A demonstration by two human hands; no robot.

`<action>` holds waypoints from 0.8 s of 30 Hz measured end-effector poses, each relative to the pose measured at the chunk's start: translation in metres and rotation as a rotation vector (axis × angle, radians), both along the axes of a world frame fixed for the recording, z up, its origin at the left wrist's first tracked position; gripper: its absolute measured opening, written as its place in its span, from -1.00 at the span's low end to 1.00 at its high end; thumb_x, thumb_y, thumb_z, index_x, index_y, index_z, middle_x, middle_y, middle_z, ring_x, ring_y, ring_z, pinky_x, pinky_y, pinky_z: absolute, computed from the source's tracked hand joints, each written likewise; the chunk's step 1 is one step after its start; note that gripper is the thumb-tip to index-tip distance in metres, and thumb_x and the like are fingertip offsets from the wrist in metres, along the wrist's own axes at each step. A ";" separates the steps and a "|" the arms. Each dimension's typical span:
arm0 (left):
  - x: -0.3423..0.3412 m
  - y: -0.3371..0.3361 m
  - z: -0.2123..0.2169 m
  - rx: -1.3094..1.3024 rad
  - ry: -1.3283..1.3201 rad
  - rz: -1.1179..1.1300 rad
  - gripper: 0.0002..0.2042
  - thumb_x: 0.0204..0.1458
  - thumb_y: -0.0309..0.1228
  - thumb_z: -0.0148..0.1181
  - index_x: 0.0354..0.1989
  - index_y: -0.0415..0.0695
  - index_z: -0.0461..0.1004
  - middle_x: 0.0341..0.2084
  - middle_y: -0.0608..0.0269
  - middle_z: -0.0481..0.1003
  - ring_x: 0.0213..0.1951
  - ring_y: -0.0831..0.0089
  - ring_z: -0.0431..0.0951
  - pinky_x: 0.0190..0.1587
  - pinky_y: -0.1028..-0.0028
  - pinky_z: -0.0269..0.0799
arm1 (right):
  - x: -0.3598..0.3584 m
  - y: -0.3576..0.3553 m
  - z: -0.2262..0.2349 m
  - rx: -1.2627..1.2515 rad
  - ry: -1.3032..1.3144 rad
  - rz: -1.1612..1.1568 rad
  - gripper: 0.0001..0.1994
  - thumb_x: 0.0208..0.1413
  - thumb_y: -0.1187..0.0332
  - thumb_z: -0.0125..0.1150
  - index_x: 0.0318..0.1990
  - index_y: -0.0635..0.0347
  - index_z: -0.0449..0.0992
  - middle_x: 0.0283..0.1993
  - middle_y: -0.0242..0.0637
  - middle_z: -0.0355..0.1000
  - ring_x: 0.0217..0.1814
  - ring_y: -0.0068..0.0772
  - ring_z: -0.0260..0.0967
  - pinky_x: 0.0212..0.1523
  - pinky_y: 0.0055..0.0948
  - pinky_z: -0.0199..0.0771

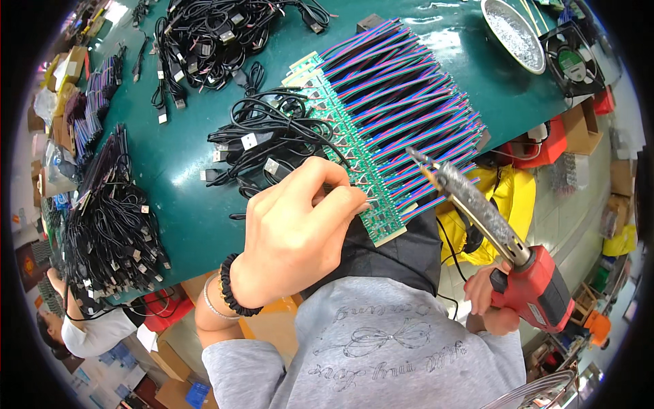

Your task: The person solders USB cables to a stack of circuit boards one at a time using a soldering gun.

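Note:
My left hand (293, 225) is closed in a pinch at the lower edge of a green circuit board panel (375, 211). A thin black cable end appears to sit between its thumb and forefinger, mostly covered by the fingers. Rows of blue, red, green and black ribbon wires (409, 102) fan out from the panel's right side. My right hand (489, 300) grips a red soldering gun (538, 286). Its metal barrel slants up and left, and the tip stands over the ribbon wires, apart from the pinching fingers. Black USB cables (272, 129) lie beside the panel's left edge.
More black USB cables (211, 41) are heaped at the back, and a large bundle (112, 225) hangs over the left edge. An oval dish (512, 34) and a small fan (572, 61) stand far right. A yellow bag (504, 204) is below the table edge. Another person (88, 327) is at left.

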State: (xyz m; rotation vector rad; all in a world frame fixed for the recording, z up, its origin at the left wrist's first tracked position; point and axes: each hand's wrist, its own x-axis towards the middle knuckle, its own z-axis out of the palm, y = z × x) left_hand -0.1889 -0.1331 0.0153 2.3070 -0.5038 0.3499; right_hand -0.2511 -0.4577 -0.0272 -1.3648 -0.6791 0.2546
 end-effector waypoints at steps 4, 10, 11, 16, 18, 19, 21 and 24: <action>-0.001 0.001 -0.001 0.004 -0.007 0.008 -0.82 -0.28 -0.63 0.35 -0.44 -0.21 0.54 -0.49 0.22 0.42 -0.60 0.43 0.43 -0.59 0.50 0.32 | -0.019 -0.043 0.001 -0.086 0.187 0.062 -0.35 -0.02 -0.15 0.25 -0.12 0.32 0.28 -0.62 -0.40 0.35 -0.61 -0.44 0.34 -0.50 -0.42 0.42; 0.003 0.002 0.001 0.028 0.004 -0.029 -0.79 -0.33 -0.63 0.39 -0.43 -0.22 0.57 -0.48 0.20 0.43 -0.65 0.48 0.34 -0.62 0.54 0.23 | -0.047 -0.058 0.003 -0.235 0.479 -0.060 -0.54 -0.06 0.00 0.44 -0.41 0.26 0.44 -0.50 -0.32 0.42 -0.51 -0.51 0.37 -0.48 -0.56 0.36; 0.002 0.002 0.001 0.036 -0.006 -0.034 -0.79 -0.33 -0.63 0.38 -0.43 -0.21 0.57 -0.48 0.20 0.43 -0.65 0.48 0.32 -0.63 0.54 0.21 | -0.040 -0.059 0.001 -0.221 0.439 0.043 -0.51 -0.08 -0.02 0.46 -0.38 0.26 0.44 -0.49 -0.32 0.43 -0.50 -0.54 0.37 -0.46 -0.57 0.36; 0.002 0.003 0.001 0.042 0.000 -0.032 -0.81 -0.32 -0.62 0.37 -0.44 -0.20 0.57 -0.48 0.22 0.44 -0.65 0.47 0.32 -0.63 0.53 0.20 | -0.056 -0.045 0.011 -0.203 0.408 -0.182 -0.31 -0.24 -0.12 0.53 -0.20 0.29 0.35 -0.42 -0.34 0.44 -0.43 -0.60 0.37 -0.40 -0.58 0.37; 0.001 0.002 0.001 0.056 0.000 -0.030 -0.81 -0.31 -0.61 0.36 -0.44 -0.20 0.57 -0.48 0.22 0.44 -0.65 0.47 0.32 -0.63 0.53 0.21 | -0.041 -0.027 0.029 -0.213 0.490 -0.195 -0.17 -0.34 -0.17 0.54 -0.10 0.31 0.27 -0.39 -0.37 0.44 -0.41 -0.64 0.36 -0.40 -0.56 0.37; 0.001 0.002 0.001 0.058 0.000 -0.029 -0.81 -0.31 -0.62 0.36 -0.44 -0.20 0.56 -0.48 0.22 0.44 -0.65 0.47 0.32 -0.63 0.53 0.21 | -0.040 -0.028 0.029 -0.214 0.489 -0.196 -0.17 -0.34 -0.17 0.54 -0.10 0.31 0.27 -0.39 -0.37 0.44 -0.41 -0.64 0.36 -0.40 -0.56 0.37; 0.001 0.003 0.002 0.061 0.001 -0.027 -0.81 -0.31 -0.62 0.36 -0.44 -0.20 0.56 -0.47 0.22 0.44 -0.65 0.47 0.33 -0.63 0.53 0.21 | -0.039 -0.036 0.025 -0.273 0.402 -0.141 -0.30 -0.23 -0.13 0.52 -0.19 0.30 0.35 -0.39 -0.37 0.44 -0.43 -0.63 0.36 -0.42 -0.56 0.37; -0.001 0.004 0.004 0.066 0.008 -0.028 -0.81 -0.31 -0.62 0.36 -0.44 -0.21 0.56 -0.47 0.21 0.44 -0.65 0.47 0.33 -0.62 0.52 0.22 | -0.072 -0.082 -0.024 -0.205 0.239 -0.049 -0.49 -0.10 0.02 0.48 -0.30 0.30 0.40 -0.44 -0.36 0.44 -0.52 -0.56 0.36 -0.49 -0.55 0.36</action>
